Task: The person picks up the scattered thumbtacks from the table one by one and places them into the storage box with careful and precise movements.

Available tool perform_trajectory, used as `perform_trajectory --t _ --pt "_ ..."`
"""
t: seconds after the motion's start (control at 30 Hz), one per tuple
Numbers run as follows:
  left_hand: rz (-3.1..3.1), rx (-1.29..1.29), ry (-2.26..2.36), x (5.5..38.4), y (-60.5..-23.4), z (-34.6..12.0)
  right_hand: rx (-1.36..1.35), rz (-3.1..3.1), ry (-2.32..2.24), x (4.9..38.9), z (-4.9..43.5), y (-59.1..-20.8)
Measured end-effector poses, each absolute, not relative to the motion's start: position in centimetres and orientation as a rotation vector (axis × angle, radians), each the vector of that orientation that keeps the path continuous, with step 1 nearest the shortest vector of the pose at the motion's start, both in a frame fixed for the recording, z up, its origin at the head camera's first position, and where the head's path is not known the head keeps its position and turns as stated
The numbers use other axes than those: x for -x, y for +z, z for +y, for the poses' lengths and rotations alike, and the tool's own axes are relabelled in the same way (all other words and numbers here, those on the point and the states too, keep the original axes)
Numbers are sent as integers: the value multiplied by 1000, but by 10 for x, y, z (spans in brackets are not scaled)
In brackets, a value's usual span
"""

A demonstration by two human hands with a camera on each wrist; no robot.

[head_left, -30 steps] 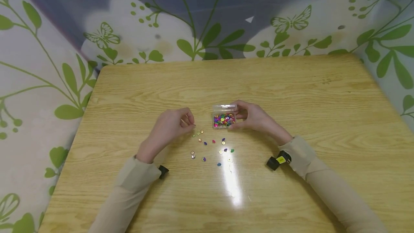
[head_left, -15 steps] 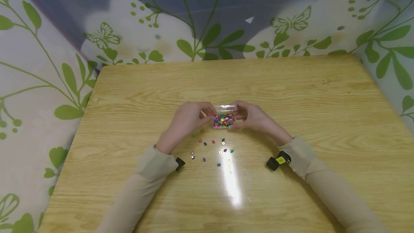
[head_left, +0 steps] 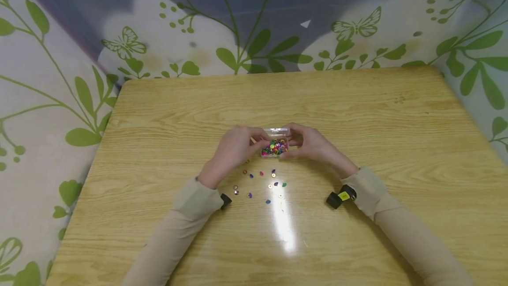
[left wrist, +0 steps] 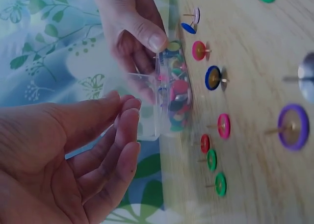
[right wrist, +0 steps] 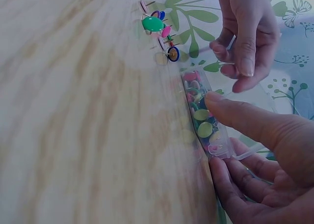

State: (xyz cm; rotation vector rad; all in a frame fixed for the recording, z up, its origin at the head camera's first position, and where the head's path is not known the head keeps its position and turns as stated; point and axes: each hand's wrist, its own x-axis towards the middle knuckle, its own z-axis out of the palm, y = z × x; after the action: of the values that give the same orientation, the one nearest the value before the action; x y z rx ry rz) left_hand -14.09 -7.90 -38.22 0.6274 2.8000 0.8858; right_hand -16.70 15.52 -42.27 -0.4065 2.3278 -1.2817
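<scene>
A small clear plastic box (head_left: 271,157), packed with colourful thumbtacks (right wrist: 201,115), has its lid (head_left: 277,132) raised at the back. My right hand (head_left: 311,144) grips the box's right end, thumb at the front and fingers behind. My left hand (head_left: 234,147) hovers at the box's left end, its fingertips over the thumbtacks inside. In the left wrist view, its thumb and forefinger come close together, with no thumbtack visible between them. Loose thumbtacks lie in front of the box, among them a purple thumbtack (left wrist: 293,127) and a pink thumbtack (left wrist: 223,126).
Several more loose thumbtacks, such as a blue one (head_left: 268,201), are scattered over the wooden table (head_left: 357,242) between my forearms. A patterned wall (head_left: 158,21) stands behind the table. Each wrist carries a small black camera (head_left: 334,200).
My left hand has moved right, from beside the loose thumbtacks to the box's left end, its fingertips now over the contents. The right hand and the box have stayed in place.
</scene>
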Motion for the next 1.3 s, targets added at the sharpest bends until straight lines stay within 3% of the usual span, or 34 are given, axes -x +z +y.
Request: perform_trajectory --t 0.53,0.97,1.3 --pt "2769 -523 763 136 -380 -116 398 2329 -1283 168 155 -425" --pt "2738 -507 608 133 -395 -112 402 2352 -1259 167 155 -426" --pt "2781 -446 765 132 -387 -112 402 2351 -1266 167 155 -426"
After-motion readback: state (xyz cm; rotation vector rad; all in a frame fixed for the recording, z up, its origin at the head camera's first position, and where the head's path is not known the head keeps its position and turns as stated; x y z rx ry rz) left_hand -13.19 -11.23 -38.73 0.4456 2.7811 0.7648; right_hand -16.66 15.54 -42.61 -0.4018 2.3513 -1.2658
